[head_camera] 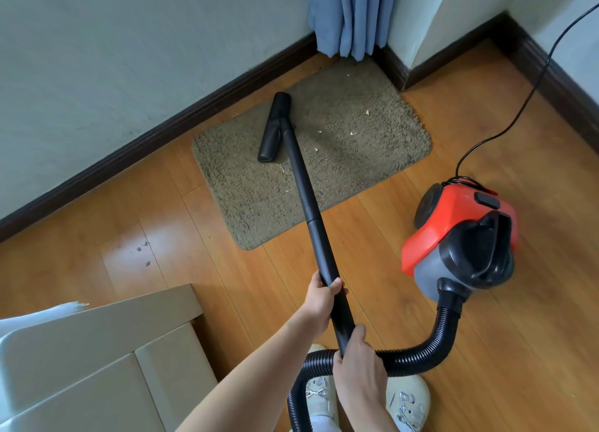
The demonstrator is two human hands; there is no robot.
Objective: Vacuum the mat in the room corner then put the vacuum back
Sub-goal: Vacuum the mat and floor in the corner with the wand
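Head view: the left hand wraps its fingers round the black wand partway up; the right hand grips the wand's lower end, where the ribbed hose joins; the wand runs toward eleven o'clock to the floor nozzle, which rests on the brown mat; the mat lies in the room corner at twelve o'clock, under the blue curtain, with pale crumbs scattered across it; the red vacuum body stands on the wooden floor at three o'clock, just beside the mat; its power cord trails toward one o'clock; cardboard boxes sit at eight o'clock.
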